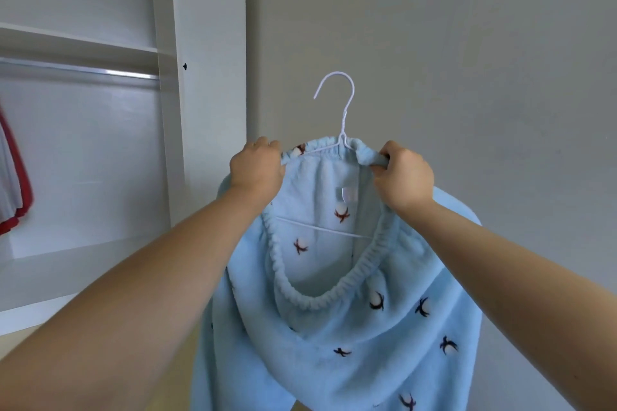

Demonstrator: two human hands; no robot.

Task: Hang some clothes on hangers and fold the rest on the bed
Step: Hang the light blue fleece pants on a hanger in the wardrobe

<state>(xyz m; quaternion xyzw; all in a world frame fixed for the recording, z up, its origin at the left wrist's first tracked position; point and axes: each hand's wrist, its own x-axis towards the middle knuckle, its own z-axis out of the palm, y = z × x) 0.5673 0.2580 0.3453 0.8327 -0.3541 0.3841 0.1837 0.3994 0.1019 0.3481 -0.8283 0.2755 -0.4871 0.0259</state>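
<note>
A person is holding up light-blue pants point(334, 337) on a white wire hanger point(344, 117) before a bare wall. The left hand point(257, 170) and right hand point(404, 178) are each keeping a tight, curled grip on the elastic waistband point(320, 299), either side of the hook. An open wardrobe point(207, 43) is standing left, a red-and-white garment point(13, 183) hanging inside.

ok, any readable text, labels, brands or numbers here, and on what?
No text can be read.
The small white sewn-in tag inside the light blue fleece garment is too blurred to read.
No markings are visible on the white wire hanger or the white wardrobe.
</note>
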